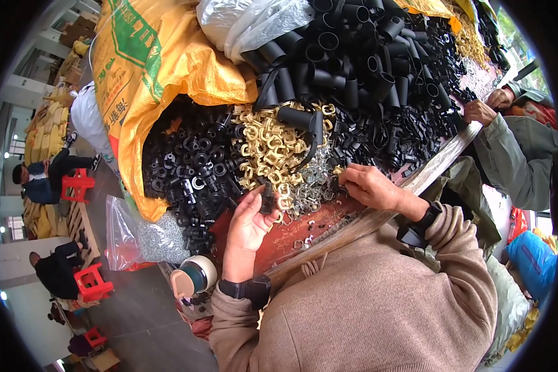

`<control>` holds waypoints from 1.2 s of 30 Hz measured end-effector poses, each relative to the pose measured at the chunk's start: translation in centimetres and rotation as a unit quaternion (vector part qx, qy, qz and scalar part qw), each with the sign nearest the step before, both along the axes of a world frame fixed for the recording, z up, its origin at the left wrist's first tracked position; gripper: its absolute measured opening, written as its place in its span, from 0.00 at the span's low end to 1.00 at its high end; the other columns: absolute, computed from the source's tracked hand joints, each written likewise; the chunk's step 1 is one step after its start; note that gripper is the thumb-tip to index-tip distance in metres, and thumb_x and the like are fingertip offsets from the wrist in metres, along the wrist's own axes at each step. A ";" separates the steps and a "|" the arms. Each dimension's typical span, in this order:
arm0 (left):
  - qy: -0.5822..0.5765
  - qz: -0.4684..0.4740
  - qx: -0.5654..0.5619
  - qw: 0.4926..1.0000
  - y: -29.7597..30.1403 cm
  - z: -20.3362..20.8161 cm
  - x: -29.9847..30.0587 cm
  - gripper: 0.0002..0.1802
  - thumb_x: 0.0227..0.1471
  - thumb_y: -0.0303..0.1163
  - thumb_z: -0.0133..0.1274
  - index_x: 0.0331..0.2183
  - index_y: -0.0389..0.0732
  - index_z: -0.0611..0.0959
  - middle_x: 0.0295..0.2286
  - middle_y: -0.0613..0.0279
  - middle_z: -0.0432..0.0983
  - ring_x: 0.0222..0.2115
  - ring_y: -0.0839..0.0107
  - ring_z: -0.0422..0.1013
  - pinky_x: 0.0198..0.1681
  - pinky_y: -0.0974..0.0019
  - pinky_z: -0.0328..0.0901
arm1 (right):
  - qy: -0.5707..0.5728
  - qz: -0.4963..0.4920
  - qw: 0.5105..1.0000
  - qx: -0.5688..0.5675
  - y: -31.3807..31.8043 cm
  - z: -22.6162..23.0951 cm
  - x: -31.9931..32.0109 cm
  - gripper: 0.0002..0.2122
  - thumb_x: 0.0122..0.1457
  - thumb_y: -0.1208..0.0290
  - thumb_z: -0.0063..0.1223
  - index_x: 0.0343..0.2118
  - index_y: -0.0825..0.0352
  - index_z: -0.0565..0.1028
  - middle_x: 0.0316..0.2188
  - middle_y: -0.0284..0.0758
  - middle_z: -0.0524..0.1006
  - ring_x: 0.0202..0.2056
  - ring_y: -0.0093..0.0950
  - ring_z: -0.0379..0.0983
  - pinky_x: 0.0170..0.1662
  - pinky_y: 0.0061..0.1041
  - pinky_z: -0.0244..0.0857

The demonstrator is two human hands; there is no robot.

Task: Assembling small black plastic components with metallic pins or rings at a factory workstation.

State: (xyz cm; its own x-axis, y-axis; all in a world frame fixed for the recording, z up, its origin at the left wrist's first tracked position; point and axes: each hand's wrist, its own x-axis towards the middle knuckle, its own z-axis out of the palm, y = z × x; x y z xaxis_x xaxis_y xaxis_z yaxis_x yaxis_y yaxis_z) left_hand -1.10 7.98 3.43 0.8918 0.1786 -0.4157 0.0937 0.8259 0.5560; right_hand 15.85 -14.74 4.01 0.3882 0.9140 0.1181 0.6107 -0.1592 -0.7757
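My left hand [248, 222] is raised over the table's near edge, thumb and fingers pinching a small black plastic part [267, 201]. To its right, my right hand [372, 188] has its fingertips closed on a small gold-coloured piece [338, 171]; its exact shape is partly covered. Between and beyond both hands lie a heap of gold-coloured U-shaped clips [268, 146] and a scatter of small silvery metal pieces [316, 180]. On the left is a pile of black ring-like plastic parts [195, 164]. A black tube with a strap [301, 119] rests on the clips.
Black tubes [353, 59] are stacked at the back, beside a yellow woven sack [167, 62]. A wooden rail [440, 158] edges the red table [254, 245]. A lidded cup [195, 274] stands at the near left. Another person's hands [487, 108] work at the far right.
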 end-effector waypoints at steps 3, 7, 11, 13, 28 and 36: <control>-0.022 0.019 0.006 1.000 -0.6 0.1 0.2 0.16 0.50 0.29 0.43 0.42 0.36 0.66 0.34 0.52 0.69 0.32 0.68 0.69 0.34 0.70 0.68 | 0.015 -0.003 1.000 0.016 0.2 0.3 -0.1 0.05 0.44 0.81 0.43 0.27 0.71 0.67 0.23 0.40 0.68 0.27 0.37 0.67 0.30 0.29 0.62; -0.034 0.067 0.060 0.995 -1.4 1.6 1.1 0.13 0.48 0.26 0.46 0.39 0.38 0.69 0.33 0.55 0.69 0.32 0.68 0.69 0.34 0.69 0.67 | 0.095 -0.007 0.995 0.006 0.9 1.3 -0.5 0.04 0.47 0.80 0.44 0.27 0.71 0.67 0.24 0.38 0.70 0.26 0.30 0.68 0.28 0.24 0.62; -0.027 0.118 0.478 0.870 -1.5 0.6 1.9 0.12 0.44 0.21 0.48 0.35 0.37 0.71 0.32 0.55 0.70 0.32 0.67 0.69 0.37 0.72 0.64 | 0.203 -0.002 0.979 -0.032 1.8 2.8 -1.0 0.05 0.50 0.78 0.44 0.31 0.70 0.66 0.25 0.34 0.70 0.25 0.21 0.67 0.26 0.19 0.62; -0.037 0.091 0.591 0.801 -2.1 1.1 2.1 0.10 0.43 0.21 0.49 0.33 0.37 0.72 0.30 0.56 0.70 0.31 0.68 0.69 0.36 0.72 0.64 | 0.238 0.000 0.970 -0.046 2.1 2.9 -1.2 0.06 0.51 0.78 0.44 0.32 0.69 0.65 0.25 0.33 0.70 0.24 0.18 0.66 0.26 0.18 0.62; -0.108 -0.058 0.641 0.758 -6.3 3.5 4.2 0.06 0.39 0.22 0.54 0.24 0.35 0.74 0.23 0.63 0.70 0.23 0.75 0.66 0.27 0.75 0.61 | 0.400 0.044 0.911 0.094 2.9 1.5 -1.9 0.12 0.51 0.82 0.42 0.39 0.68 0.60 0.23 0.29 0.68 0.24 0.15 0.63 0.28 0.16 0.61; -0.066 -0.060 0.513 0.854 -6.1 2.3 3.9 0.04 0.43 0.25 0.52 0.24 0.36 0.74 0.21 0.65 0.70 0.21 0.76 0.66 0.25 0.76 0.60 | 0.361 0.026 0.926 0.109 2.3 3.1 -2.2 0.07 0.51 0.80 0.43 0.34 0.69 0.64 0.21 0.31 0.70 0.24 0.19 0.68 0.27 0.18 0.62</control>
